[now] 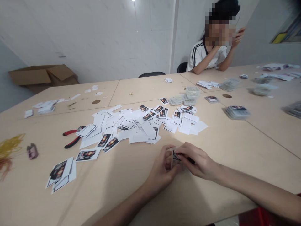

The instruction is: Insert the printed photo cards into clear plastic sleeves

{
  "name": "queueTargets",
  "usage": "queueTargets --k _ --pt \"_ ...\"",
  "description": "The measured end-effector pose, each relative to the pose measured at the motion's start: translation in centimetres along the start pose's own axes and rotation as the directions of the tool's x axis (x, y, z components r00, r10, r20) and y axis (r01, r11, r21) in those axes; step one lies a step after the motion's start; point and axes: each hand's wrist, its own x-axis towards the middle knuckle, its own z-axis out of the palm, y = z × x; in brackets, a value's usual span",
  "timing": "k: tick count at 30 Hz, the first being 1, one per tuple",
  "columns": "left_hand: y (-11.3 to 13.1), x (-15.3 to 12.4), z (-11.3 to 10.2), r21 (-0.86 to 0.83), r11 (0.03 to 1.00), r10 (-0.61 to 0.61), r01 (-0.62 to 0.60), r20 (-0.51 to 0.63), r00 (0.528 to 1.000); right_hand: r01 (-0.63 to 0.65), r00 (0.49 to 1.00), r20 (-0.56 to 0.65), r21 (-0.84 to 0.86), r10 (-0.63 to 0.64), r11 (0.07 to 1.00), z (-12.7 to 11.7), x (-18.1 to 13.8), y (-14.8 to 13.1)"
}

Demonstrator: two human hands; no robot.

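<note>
- You are gripping a small printed card (174,156) in your right hand (196,160); it is light and flimsy, so you are best holding its edges.
- You are curling your left hand (161,171) closed around it, near the scattered paper cutouts (131,128).

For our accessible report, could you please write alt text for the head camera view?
The left hand and right hand hold a small printed card over a beige table, near scattered white paper pieces and red-handled pliers. Another person sits across the table.
</note>
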Motion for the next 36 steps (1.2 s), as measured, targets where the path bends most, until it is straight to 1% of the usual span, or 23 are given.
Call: queueTargets --k 7,10,11,12,14,16,18,21,24,28,31,36 --pt "-0.2 0.1 -0.1 0.002 1.000 -0.031 0.032 -0.050 0.998 0.147 0.988 0.051 -0.103 -0.142 0.984 0.0 -0.4 0.3" --pt "-0.5 0.2 -0.3 -0.014 0.999 -0.041 0.040 -0.106 0.993 0.195 0.981 0.028 -0.144 -0.193 0.970 -0.4 -0.6 0.0" --pt "-0.5 0.3 -0.3 -0.019 0.999 -0.042 0.040 -0.114 0.993 0.176 0.984 0.000 -0.133 -0.177 0.975 -0.6 -0.6 -0.1" --pt "-0.5 0.3 -0.4 -0.022 0.999 -0.044 0.042 -0.111 0.993 0.132 0.990 -0.030 -0.106 -0.136 0.986 -0.8 -0.5 -0.3" --pt "-0.5 0.3 -0.4 -0.025 0.999 -0.046 0.044 -0.081 0.996 -0.001 0.998 -0.067 -0.028 -0.001 1.000 -1.0 -0.2 -0.5" --pt "-0.4 0.3 -0.3 -0.022 0.999 -0.051 0.050 -0.056 0.997 -0.128 0.990 -0.051 0.034 0.130 0.991 -1.1 0.3 -0.5" --pt "-0.4 0.3 -0.3 -0.020 0.998 -0.058 0.057 -0.042 0.997 -0.198 0.980 -0.005 0.058 0.199 0.978 -1.0 0.6 -0.4" --pt "-0.3 0.3 -0.2 0.001 0.998 -0.062 0.062 -0.029 0.998 -0.247 0.969 0.032 0.068 0.246 0.967 -0.9 0.8 -0.2" --pt "-0.2 0.2 -0.1 0.019 0.998 -0.064 0.064 -0.016 0.998 -0.270 0.963 0.024 0.075 0.269 0.960 -0.8 0.8 -0.3" --pt "0.0 0.3 0.2 -0.008 0.998 -0.058 0.058 -0.014 0.998 -0.321 0.947 0.038 0.076 0.319 0.944 -0.7 0.7 -0.4" --pt "0.0 0.3 0.2 0.024 0.998 -0.057 0.057 -0.020 0.998 -0.354 0.935 0.035 0.063 0.353 0.933 -0.6 0.8 -0.4" --pt "-0.1 0.2 0.2 0.083 0.996 -0.041 0.041 -0.002 0.999 -0.349 0.937 0.014 0.050 0.349 0.936 -0.5 0.9 -0.4"
